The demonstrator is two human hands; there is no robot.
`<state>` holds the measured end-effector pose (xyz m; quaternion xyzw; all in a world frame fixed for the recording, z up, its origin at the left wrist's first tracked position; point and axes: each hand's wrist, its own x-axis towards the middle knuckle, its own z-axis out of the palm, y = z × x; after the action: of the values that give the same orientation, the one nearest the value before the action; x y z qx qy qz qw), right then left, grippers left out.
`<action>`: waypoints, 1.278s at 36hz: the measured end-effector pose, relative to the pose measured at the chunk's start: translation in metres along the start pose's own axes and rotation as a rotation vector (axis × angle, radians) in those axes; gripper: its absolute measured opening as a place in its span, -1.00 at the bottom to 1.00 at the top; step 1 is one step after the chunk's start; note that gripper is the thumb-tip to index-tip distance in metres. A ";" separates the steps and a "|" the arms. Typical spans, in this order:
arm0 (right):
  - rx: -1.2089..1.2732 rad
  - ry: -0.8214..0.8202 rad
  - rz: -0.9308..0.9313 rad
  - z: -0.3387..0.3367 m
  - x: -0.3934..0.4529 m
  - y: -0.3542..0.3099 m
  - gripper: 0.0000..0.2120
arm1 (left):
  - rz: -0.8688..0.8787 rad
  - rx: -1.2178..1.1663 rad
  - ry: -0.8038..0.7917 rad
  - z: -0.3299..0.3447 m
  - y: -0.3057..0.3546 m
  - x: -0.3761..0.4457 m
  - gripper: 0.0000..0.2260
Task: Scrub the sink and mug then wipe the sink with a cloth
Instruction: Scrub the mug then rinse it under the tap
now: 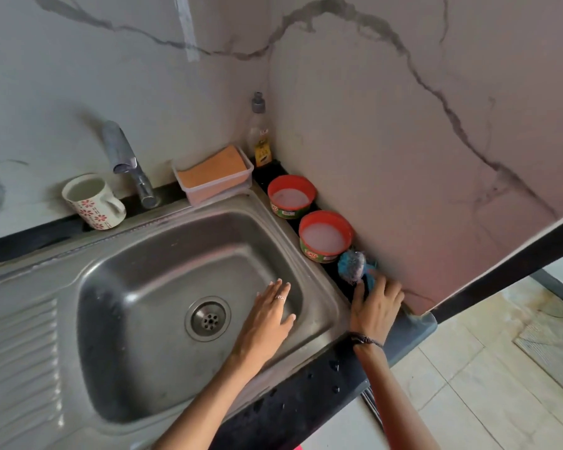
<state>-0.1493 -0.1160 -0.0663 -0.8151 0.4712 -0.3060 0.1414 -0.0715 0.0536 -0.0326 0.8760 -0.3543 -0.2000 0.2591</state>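
The sink [163,287], a brushed stainless-steel basin with rounded corners, a round perforated drain [208,318] and a ribbed draining board at the lower left of the frame, is seen set into a black stone counter [306,397] speckled with water drops. The left hand [268,315] is laid flat inside the basin, right of centre, its fingers straight and slightly spread, a thin ring worn on one finger. The right hand [376,306], a dark cord tied at its wrist, is placed on the counter edge at centre right, its fingers reaching onto a blue cloth [369,277]; whether the cloth is gripped cannot be told. Just beside the cloth a rough blue-grey scrubber [350,266] is seen. The mug [93,201], white ceramic printed with red flowers, is stood upright at the left of the frame, behind the sink's rim and beside the chrome tap [129,164]. Above the basin, a pale plastic tray [213,177] is filled by a flat orange sponge. A clear bottle [259,134] with a grey cap is stood in the corner. Two round tubs, one [291,196] above the other [325,235], red-rimmed and holding pale paste, are lined along the veined marble wall [403,141].
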 end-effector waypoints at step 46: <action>0.464 -1.248 -0.020 0.155 -0.052 -0.446 -0.28 | -0.613 0.031 0.692 -0.146 -0.195 -0.137 -0.49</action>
<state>0.2335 0.1495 0.0266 -0.7922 0.2151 0.1286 0.5564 0.0156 0.3180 -0.0114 0.9594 0.0254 0.0420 0.2776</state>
